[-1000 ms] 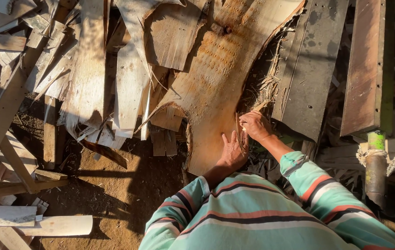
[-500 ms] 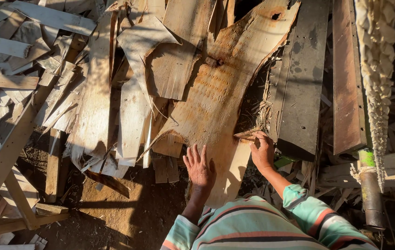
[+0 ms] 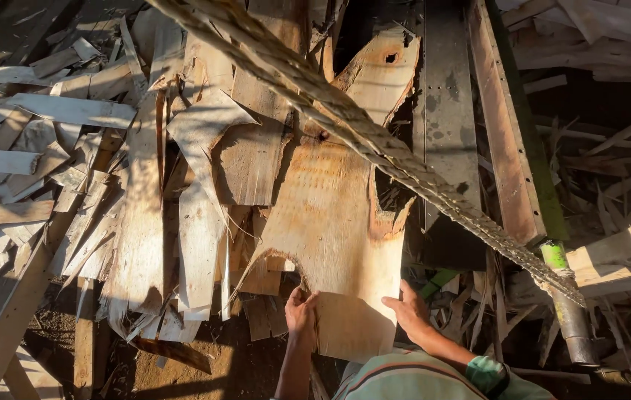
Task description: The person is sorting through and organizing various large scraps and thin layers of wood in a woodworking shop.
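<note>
Gripping the torn veneer sheet by its lower edge with left hand and right hand closed on it, we judge the pull-free step underway, needing a steady lift clear of the scrap pile.

Plank lies on scrap pile; rope crosses above it

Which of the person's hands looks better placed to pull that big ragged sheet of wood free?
Probably the right hand: it grips the wood sheet on its long straight side edge. The left hand only pinches the torn notch at the lower left corner. A thick rope crosses above the sheet.
</note>
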